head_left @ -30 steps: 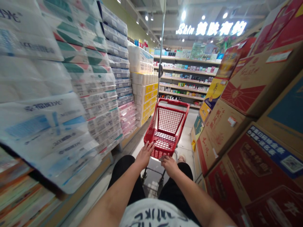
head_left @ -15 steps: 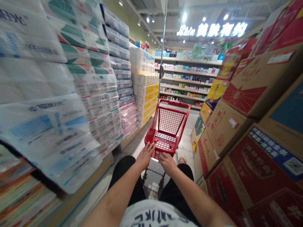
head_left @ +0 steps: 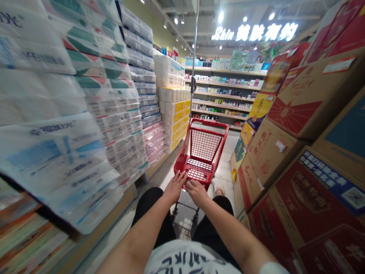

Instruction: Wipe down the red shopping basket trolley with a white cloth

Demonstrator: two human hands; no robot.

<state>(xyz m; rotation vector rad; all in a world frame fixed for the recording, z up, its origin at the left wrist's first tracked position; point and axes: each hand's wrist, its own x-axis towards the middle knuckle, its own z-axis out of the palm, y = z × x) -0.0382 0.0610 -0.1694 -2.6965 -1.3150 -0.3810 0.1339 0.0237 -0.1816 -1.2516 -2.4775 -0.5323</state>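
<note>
A small red shopping cart (head_left: pixel 211 125) with a wire-mesh basket stands in a narrow shop aisle right in front of me. A tall thin metal pole (head_left: pixel 194 68) rises from its left side. My left hand (head_left: pixel 174 186) rests on the near edge of the cart with its fingers laid over the rim. My right hand (head_left: pixel 196 191) sits beside it on the same near edge, fingers curled onto it. The basket holds nothing that I can see. My legs in black trousers show below my forearms.
Stacked plastic-wrapped tissue packs (head_left: pixel 114 102) wall the left side. Piled cardboard boxes (head_left: pixel 302 114) lean in on the right. Shelves of small bottles (head_left: pixel 225 99) cross the aisle's far end under a lit sign (head_left: pixel 253 34). A foot in a sandal (head_left: pixel 219 190) shows by the cart.
My right hand has moved up and left from below the cart onto its near edge, close beside my left hand. The cart has stayed nearly in place.
</note>
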